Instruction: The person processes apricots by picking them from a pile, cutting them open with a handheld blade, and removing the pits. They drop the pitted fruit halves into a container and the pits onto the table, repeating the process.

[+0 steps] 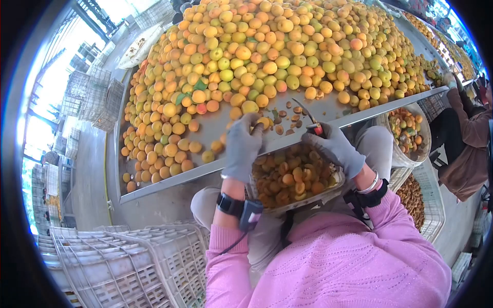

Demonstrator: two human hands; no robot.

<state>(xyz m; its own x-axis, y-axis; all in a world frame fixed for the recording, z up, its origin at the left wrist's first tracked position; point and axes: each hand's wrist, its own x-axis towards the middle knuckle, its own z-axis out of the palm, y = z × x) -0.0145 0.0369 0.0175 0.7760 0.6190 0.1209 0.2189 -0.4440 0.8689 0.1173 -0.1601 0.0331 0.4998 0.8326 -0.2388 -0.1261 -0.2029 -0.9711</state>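
Note:
My left hand (241,151), in a grey glove, is at the near rim of the metal table, its fingers closed on an apricot (264,122) that shows beside the thumb. My right hand (336,149), also gloved, grips a curved knife (317,129) by its red and black handle. The thin hooked blade points up and left over the tabletop. Several brown pits (280,120) are scattered between the hands. Below them, at my lap, sits a container (336,179) filled with halved apricots (292,179). A large heap of whole apricots (246,56) covers most of the table.
The metal table edge (174,182) runs across in front of me. White plastic crates (144,262) stand at lower left. A bucket (423,149) of apricot halves and a crate (434,205) of brown pits are on the right, near another person's brown sleeve (462,120).

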